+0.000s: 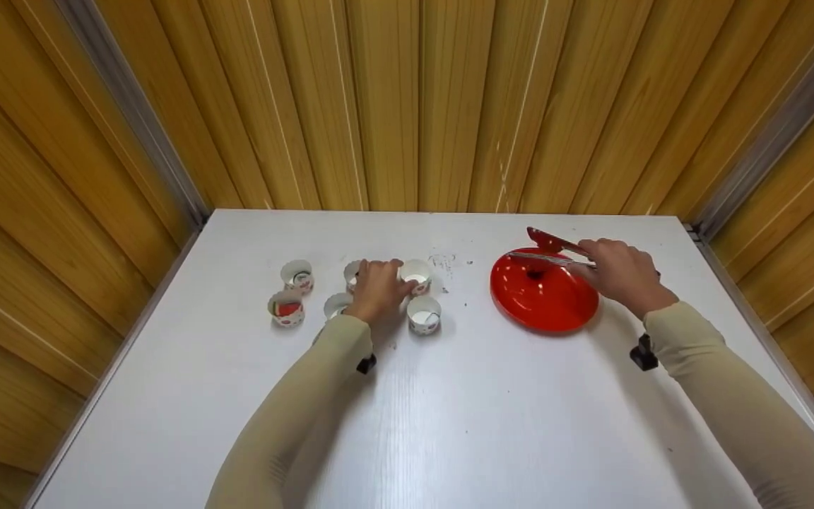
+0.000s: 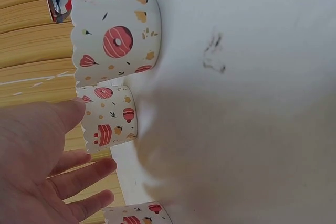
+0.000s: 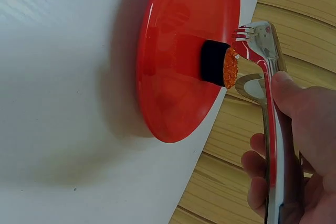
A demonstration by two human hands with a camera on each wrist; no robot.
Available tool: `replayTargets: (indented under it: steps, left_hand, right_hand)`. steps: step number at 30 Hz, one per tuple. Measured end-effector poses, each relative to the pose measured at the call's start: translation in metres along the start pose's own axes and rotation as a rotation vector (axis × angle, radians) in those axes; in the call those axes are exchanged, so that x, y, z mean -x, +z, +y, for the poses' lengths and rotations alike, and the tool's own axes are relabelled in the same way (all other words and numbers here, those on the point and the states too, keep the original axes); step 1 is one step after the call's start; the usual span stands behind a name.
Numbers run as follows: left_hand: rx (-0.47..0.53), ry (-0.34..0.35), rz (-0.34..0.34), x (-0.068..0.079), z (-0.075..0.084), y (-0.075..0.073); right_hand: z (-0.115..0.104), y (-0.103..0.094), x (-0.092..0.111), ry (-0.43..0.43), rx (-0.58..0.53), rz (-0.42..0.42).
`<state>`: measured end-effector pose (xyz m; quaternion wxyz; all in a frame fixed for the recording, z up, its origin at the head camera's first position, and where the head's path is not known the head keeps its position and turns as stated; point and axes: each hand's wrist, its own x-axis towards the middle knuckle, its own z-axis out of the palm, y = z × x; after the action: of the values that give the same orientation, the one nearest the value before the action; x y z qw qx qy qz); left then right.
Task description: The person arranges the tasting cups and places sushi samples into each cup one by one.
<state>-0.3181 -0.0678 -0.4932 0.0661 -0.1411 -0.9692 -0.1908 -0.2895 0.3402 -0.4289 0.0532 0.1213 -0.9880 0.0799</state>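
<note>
My left hand point(image 1: 379, 290) reaches among several patterned paper baking cups; its fingers are spread in the left wrist view. There the thumb lies at the scalloped rim of one cup point(image 2: 110, 119), and whether it touches cannot be told. A larger-looking cup point(image 2: 118, 32) stands beside it. My right hand point(image 1: 622, 272) grips metal serving tongs point(image 3: 273, 108), one end fork-shaped, the other spoon-shaped. The tongs' ends are apart, just above a sushi piece point(image 3: 212, 62) with a black wrap and orange roe top. It sits on a red plate point(image 1: 548, 307).
On the left, a front cup point(image 1: 287, 318) holds something red, and a back cup point(image 1: 299, 283) has something dark inside. Another cup point(image 1: 425, 324) stands front right of the group. Wooden panel walls point(image 1: 449, 106) border the white table point(image 1: 449, 410).
</note>
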Motion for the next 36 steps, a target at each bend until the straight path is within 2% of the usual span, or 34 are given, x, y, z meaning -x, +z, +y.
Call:
replayTargets:
  steps: [6,17,23,36]
  left_hand:
    - [-0.013,-0.014,-0.02,0.0,0.0,-0.001]
    - [-0.006,-0.015,-0.014,0.0,-0.001,0.001]
    - [-0.007,0.027,0.027,0.002,-0.002,0.001]
    - [-0.003,0.01,0.016,0.0,-0.001,0.001]
  right_hand:
    - [0.005,0.002,0.003,0.034,-0.021,-0.024]
    - [0.007,0.007,0.004,0.059,-0.029,-0.052]
    - [0.01,0.008,0.006,0.028,0.004,-0.009]
    - [0.011,0.007,0.008,0.004,0.015,0.024]
